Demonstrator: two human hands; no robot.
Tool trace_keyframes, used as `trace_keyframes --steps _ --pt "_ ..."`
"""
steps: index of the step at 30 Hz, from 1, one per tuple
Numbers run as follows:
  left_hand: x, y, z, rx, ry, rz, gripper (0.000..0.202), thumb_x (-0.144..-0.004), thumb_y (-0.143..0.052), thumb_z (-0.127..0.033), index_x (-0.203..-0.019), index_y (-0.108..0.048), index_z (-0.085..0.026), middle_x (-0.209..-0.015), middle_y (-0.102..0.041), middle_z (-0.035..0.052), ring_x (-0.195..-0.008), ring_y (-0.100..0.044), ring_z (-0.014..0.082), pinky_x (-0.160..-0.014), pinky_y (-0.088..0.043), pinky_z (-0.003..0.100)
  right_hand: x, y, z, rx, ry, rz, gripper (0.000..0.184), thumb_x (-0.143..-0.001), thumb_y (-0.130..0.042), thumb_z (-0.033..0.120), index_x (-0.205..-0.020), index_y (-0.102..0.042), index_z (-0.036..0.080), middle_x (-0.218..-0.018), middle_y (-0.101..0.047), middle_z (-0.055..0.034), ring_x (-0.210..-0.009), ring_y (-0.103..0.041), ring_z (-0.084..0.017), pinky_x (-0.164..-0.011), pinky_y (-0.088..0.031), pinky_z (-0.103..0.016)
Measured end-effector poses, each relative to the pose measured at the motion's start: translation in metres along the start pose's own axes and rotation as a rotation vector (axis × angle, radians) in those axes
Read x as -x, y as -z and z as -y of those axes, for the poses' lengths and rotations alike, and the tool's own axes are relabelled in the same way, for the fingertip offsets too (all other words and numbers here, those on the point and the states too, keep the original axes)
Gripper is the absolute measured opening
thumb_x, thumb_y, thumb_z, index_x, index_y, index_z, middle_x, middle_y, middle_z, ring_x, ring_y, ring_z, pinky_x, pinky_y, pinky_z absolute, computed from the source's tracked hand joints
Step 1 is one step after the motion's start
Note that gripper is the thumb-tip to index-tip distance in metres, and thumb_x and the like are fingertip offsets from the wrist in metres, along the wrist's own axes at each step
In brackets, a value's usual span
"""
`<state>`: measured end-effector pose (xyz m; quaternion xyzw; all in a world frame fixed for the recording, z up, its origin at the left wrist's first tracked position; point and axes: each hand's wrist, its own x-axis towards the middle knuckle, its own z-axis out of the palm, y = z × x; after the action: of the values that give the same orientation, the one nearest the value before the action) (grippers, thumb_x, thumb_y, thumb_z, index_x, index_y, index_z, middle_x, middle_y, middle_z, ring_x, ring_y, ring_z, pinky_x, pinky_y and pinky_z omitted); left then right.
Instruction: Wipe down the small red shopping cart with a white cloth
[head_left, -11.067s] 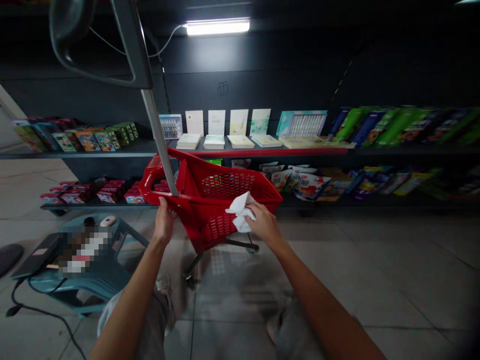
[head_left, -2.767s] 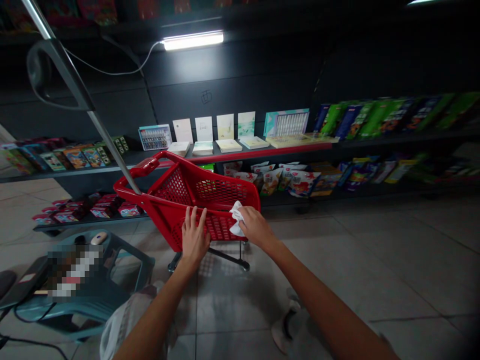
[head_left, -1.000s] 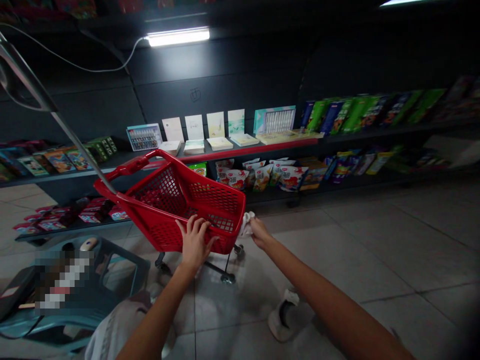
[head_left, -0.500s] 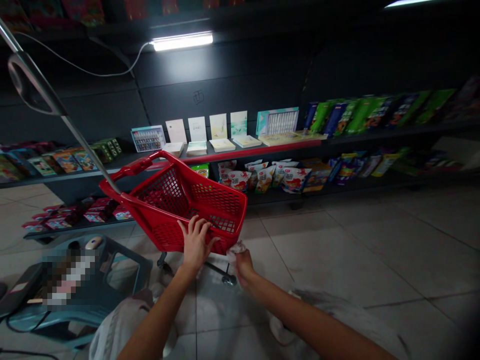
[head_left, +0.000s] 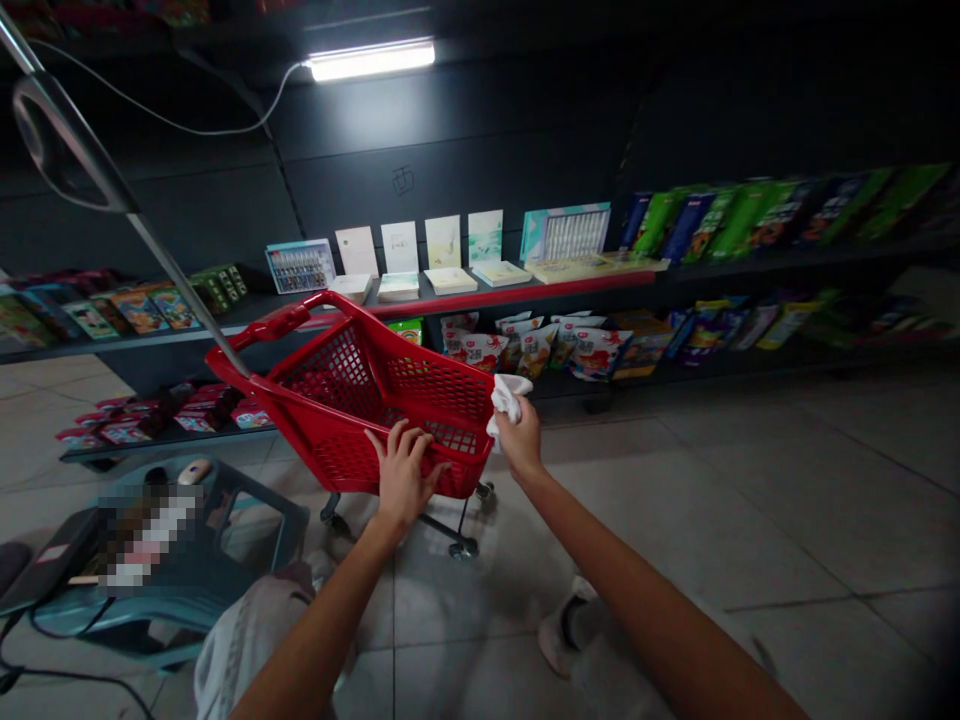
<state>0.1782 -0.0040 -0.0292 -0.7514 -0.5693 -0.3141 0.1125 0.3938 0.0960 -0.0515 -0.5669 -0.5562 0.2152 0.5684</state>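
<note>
A red plastic rolling shopping basket (head_left: 337, 440) with mesh walls stands tilted on small wheels in front of me, and a long metal pull handle (head_left: 172, 270) rises from it to the upper left. My left hand (head_left: 401, 470) lies with spread fingers against the basket's near mesh wall. My right hand (head_left: 519, 435) grips a crumpled white cloth (head_left: 508, 400), pressing it at the basket's right corner.
Low dark shelves (head_left: 480, 300) hold cards, books and colourful packets behind the basket. At the lower left stands a teal plastic stool (head_left: 262, 520) carrying a computer mouse (head_left: 193, 472) and blurred items. A cable (head_left: 67, 680) trails over the tiled floor (head_left: 675, 520).
My right hand has risen with the cloth from the basket's lower edge to its upper right corner. My left hand and the basket have stayed almost still.
</note>
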Motion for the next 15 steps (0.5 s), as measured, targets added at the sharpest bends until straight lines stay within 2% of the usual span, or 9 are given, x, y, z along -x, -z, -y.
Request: trace_keyframes --steps 4,9,15 --pt "0.005 0.006 0.002 0.05 -0.017 -0.006 0.032 -0.088 -0.066 -0.027 -0.12 -0.062 -0.023 -0.127 -0.067 0.0088 -0.143 -0.043 0.0318 -0.123 0.004 0.072 -0.016 0.0 -0.002 0.154 0.129 -0.005 0.047 -0.08 -0.049 0.021 -0.123 -0.066 0.013 -0.123 -0.065 -0.016 -0.113 -0.06 -0.028 -0.105 -0.045 -0.042" --pt "0.016 0.021 0.004 0.112 -0.037 -0.006 0.039 -0.085 -0.068 -0.038 -0.12 -0.063 -0.022 -0.127 -0.066 0.0096 -0.145 -0.04 0.0337 -0.123 0.003 0.07 -0.033 0.007 -0.005 0.319 0.359 0.106 0.053 -0.078 -0.049 0.011 -0.126 -0.068 0.016 -0.127 -0.067 -0.0114 -0.116 -0.055 -0.028 -0.108 -0.041 -0.046" --pt "0.033 0.039 0.013 0.208 -0.021 0.016 0.03 -0.091 -0.057 -0.039 -0.116 -0.065 -0.024 -0.122 -0.068 0.0083 -0.146 -0.04 0.032 -0.124 0.002 0.068 -0.041 0.013 -0.004 0.389 0.462 0.29 0.056 -0.079 -0.048 0.007 -0.131 -0.068 0.017 -0.133 -0.066 -0.01 -0.118 -0.054 -0.028 -0.108 -0.043 -0.045"
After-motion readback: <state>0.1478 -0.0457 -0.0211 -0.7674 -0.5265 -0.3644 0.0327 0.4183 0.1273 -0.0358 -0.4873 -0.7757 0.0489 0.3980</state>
